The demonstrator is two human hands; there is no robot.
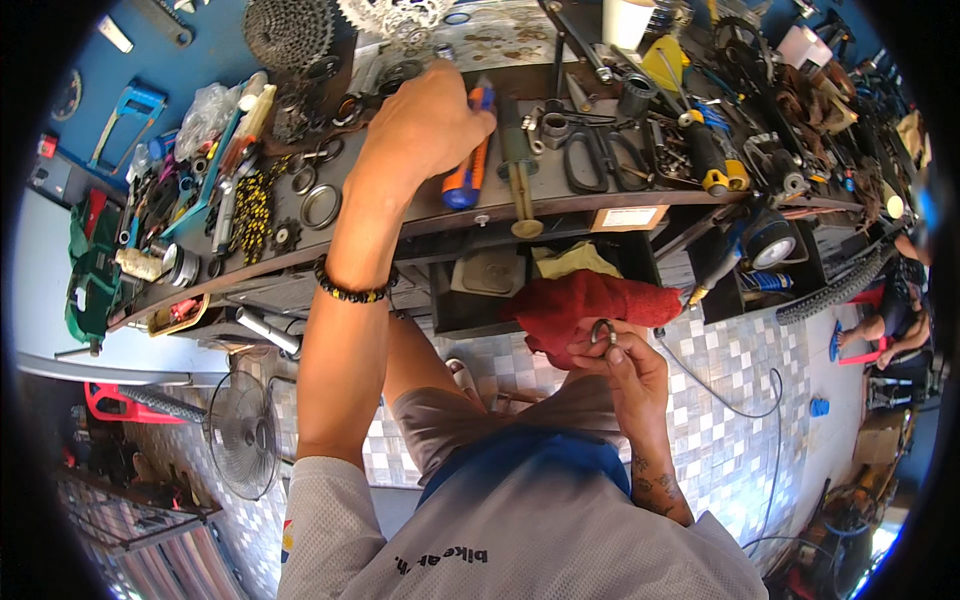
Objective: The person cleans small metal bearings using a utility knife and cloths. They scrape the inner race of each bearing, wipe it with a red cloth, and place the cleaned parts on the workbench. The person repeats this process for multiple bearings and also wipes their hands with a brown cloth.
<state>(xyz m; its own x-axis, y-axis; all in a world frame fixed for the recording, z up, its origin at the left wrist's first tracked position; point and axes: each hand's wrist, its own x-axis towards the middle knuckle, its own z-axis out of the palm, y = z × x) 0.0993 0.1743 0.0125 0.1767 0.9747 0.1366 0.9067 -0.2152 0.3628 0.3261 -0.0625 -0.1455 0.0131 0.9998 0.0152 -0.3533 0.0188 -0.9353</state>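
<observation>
My left hand [425, 120] reaches over the workbench [400, 225] with its back toward me. Its fingertips are hidden behind the knuckles, so what they touch does not show. Under its thumb side lies an orange and blue utility knife [467, 172]. Just right of that is a syringe-like tube with a pale plunger [522, 190]. Lower down, in front of the open drawer, my right hand [638, 372] pinches a small dark metal ring [602, 334] between thumb and fingers. Right behind this hand, a red cloth [600, 300] hangs over the drawer's front.
Black-handled scissors [605, 165] and several tools crowd the bench's right side. Metal rings [320, 206] and a yellow-black cord [258, 215] lie at left. The drawer [450, 310] juts out above my legs. A fan [243, 435] stands lower left; another person [890, 320] sits far right.
</observation>
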